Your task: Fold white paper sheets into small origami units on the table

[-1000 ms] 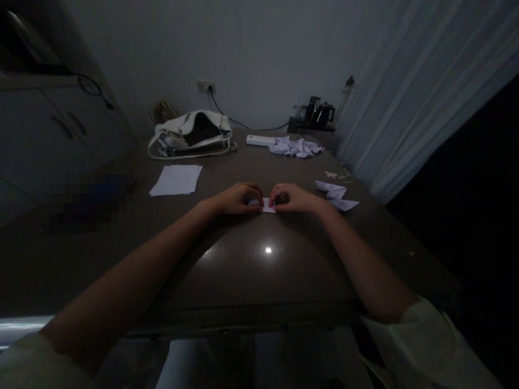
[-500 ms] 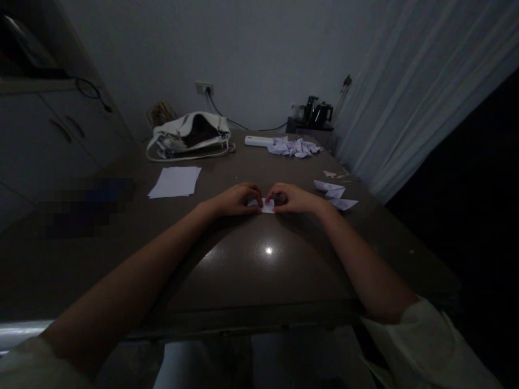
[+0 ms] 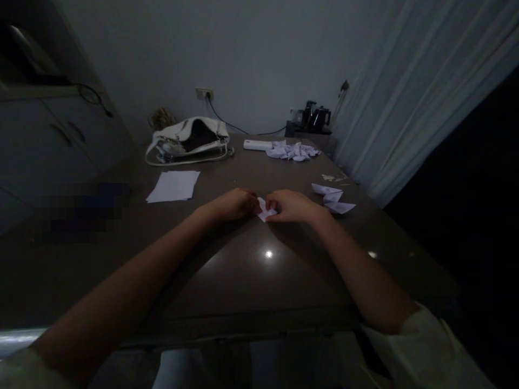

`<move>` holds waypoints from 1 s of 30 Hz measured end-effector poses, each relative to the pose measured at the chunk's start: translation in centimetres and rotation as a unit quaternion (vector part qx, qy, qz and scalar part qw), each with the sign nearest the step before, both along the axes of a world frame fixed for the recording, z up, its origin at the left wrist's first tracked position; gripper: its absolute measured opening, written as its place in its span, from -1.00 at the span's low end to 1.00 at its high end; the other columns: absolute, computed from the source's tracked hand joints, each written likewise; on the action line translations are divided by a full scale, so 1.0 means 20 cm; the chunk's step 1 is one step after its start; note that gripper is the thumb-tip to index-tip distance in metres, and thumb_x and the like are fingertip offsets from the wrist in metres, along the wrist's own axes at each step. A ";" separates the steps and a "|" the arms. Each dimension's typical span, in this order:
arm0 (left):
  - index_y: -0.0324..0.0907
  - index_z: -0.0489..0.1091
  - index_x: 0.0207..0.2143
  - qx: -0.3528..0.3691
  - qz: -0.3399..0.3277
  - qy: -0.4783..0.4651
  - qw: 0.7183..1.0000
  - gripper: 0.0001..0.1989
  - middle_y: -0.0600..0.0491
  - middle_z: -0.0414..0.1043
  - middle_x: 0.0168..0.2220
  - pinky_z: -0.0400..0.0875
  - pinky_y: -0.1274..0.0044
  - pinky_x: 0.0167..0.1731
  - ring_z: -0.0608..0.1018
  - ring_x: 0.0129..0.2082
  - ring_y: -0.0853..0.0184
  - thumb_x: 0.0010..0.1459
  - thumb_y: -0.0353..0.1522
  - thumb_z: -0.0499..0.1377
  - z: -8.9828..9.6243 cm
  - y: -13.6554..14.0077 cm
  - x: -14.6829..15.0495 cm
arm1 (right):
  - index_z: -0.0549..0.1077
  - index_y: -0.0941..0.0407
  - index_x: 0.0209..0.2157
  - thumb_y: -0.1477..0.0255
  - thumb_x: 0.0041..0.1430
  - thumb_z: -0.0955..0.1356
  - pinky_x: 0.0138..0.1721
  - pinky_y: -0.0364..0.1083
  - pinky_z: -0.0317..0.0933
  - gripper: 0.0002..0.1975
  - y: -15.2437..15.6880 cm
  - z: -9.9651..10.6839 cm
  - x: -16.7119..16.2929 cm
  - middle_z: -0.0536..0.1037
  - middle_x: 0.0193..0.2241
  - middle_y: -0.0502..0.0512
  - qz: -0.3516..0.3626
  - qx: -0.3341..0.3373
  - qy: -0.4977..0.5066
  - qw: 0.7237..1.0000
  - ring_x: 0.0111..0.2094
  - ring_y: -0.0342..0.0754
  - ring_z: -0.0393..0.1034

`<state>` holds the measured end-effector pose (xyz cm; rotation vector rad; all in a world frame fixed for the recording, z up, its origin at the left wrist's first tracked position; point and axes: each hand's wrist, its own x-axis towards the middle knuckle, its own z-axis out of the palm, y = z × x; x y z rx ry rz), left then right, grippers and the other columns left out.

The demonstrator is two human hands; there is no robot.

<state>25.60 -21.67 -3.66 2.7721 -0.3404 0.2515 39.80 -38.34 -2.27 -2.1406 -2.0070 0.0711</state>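
Note:
A small folded piece of white paper point(image 3: 265, 210) is held just over the dark table, between my two hands. My left hand point(image 3: 240, 204) pinches its left edge, the fingers curled. On the other side my right hand point(image 3: 290, 206) grips the paper's right part between thumb and fingers. Parts of the paper are hidden behind the fingertips. Close to my right hand, on the table, lie several folded paper pieces point(image 3: 333, 198).
Left of my hands is a stack of white sheets point(image 3: 173, 186). Behind it stands a white handbag point(image 3: 190, 140). A pile of folded papers point(image 3: 292, 151) lies at the back beside a white elongated object point(image 3: 257, 145). A black kettle point(image 3: 320, 118) stands at the far right.
The folded paper has turned from lying flat and level to a slanted, pointed position between my hands. Both hands have shifted slightly, still holding it.

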 end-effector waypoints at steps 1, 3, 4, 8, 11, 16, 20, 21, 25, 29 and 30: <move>-0.22 0.52 -0.28 -0.001 -0.004 0.000 1.000 -0.80 -0.03 0.48 -0.27 0.37 0.55 -0.27 0.54 -0.31 0.33 0.10 -0.53 0.12 0.00 0.00 0.00 | 0.51 0.06 -0.27 0.24 -0.01 0.47 -0.46 -0.14 0.05 -0.73 0.00 0.01 -0.02 0.56 -0.36 0.05 0.000 -0.005 0.005 1.000 -0.36 -0.03 0.41; -0.22 0.50 -0.28 -0.003 -0.010 0.002 1.000 -0.84 -0.03 0.47 -0.26 0.36 0.55 -0.26 0.53 -0.32 0.33 0.13 -0.47 0.13 0.01 -0.01 -0.01 | 0.52 0.07 -0.30 0.27 0.04 0.45 -0.47 -0.16 0.06 -0.80 -0.01 0.02 -0.04 0.56 -0.41 0.02 0.025 -0.018 0.034 0.999 -0.41 -0.08 0.41; -0.22 0.50 -0.29 -0.005 -0.011 0.003 1.000 -0.86 -0.03 0.46 -0.26 0.36 0.55 -0.27 0.53 -0.33 0.33 0.14 -0.42 0.15 0.02 -0.01 -0.02 | 0.53 0.08 -0.31 0.30 0.07 0.43 -0.47 -0.17 0.07 -0.83 -0.01 0.02 -0.06 0.56 -0.43 0.02 0.044 -0.024 0.053 0.997 -0.43 -0.10 0.41; -0.22 0.50 -0.29 -0.011 -0.006 0.012 1.000 -0.81 -0.02 0.45 -0.26 0.34 0.55 -0.27 0.52 -0.31 0.32 0.16 -0.27 0.20 0.02 -0.01 -0.02 | 0.56 0.12 -0.33 0.49 0.14 0.36 -0.46 -0.18 0.08 -0.89 0.00 0.04 -0.07 0.57 -0.45 0.02 0.077 0.001 0.090 0.993 -0.46 -0.14 0.40; -0.22 0.50 -0.29 -0.016 0.003 0.014 1.000 -0.82 -0.02 0.44 -0.26 0.33 0.55 -0.28 0.52 -0.31 0.32 0.15 -0.28 0.22 0.02 -0.01 -0.01 | 0.55 0.13 -0.32 0.55 0.11 0.36 -0.43 -0.16 0.06 -0.88 0.01 0.03 -0.05 0.56 -0.43 0.05 0.003 0.078 0.054 0.995 -0.43 -0.12 0.39; -0.21 0.50 -0.32 -0.023 0.004 0.015 1.000 -0.83 0.00 0.43 -0.28 0.31 0.57 -0.33 0.51 -0.35 0.34 0.13 -0.28 0.23 0.01 -0.01 -0.01 | 0.52 0.11 -0.36 0.46 0.12 0.41 -0.28 -0.08 0.04 -0.97 0.04 -0.02 -0.03 0.58 -0.34 0.07 -0.043 0.128 -0.043 0.990 -0.26 0.00 0.39; -0.22 0.51 -0.30 -0.025 0.002 0.018 1.000 -0.82 -0.01 0.45 -0.25 0.31 0.57 -0.29 0.51 -0.32 0.33 0.14 -0.28 0.23 0.01 0.00 -0.01 | 0.52 0.09 -0.36 0.46 0.12 0.41 -0.17 -0.02 0.01 -0.98 0.05 -0.02 -0.05 0.58 -0.28 0.08 -0.039 0.077 -0.086 0.993 -0.12 0.07 0.36; -0.22 0.51 -0.30 -0.025 0.002 0.020 0.999 -0.82 -0.01 0.45 -0.25 0.31 0.57 -0.29 0.51 -0.31 0.33 0.14 -0.28 0.24 0.01 0.00 -0.01 | 0.52 0.09 -0.35 0.46 0.13 0.41 -0.15 -0.01 0.00 -0.98 0.06 -0.02 -0.06 0.58 -0.27 0.08 -0.042 0.065 -0.089 0.993 -0.11 0.08 0.36; -0.22 0.51 -0.30 -0.023 0.009 0.024 0.999 -0.83 0.00 0.44 -0.25 0.29 0.57 -0.29 0.51 -0.30 0.33 0.13 -0.29 0.25 0.02 -0.01 0.00 | 0.52 0.09 -0.34 0.45 0.13 0.40 -0.15 -0.01 0.02 -0.96 0.06 -0.01 -0.07 0.58 -0.26 0.08 -0.061 0.050 -0.091 0.993 -0.09 0.09 0.36; -0.23 0.51 -0.32 -0.021 0.016 0.028 0.999 -0.84 0.01 0.43 -0.28 0.28 0.58 -0.31 0.50 -0.33 0.35 0.12 -0.30 0.25 0.02 -0.01 0.00 | 0.51 0.12 -0.32 0.48 0.15 0.37 -0.12 0.00 0.03 -0.94 0.07 -0.03 -0.07 0.57 -0.26 0.14 -0.092 0.055 -0.105 0.989 -0.10 0.09 0.37; -0.22 0.51 -0.32 -0.021 0.017 0.030 0.999 -0.84 0.01 0.42 -0.28 0.28 0.58 -0.31 0.49 -0.34 0.35 0.12 -0.30 0.25 0.02 -0.01 0.00 | 0.51 0.12 -0.32 0.49 0.16 0.37 -0.12 0.01 0.03 -0.94 0.08 -0.03 -0.07 0.57 -0.26 0.15 -0.098 0.056 -0.109 0.988 -0.11 0.09 0.37</move>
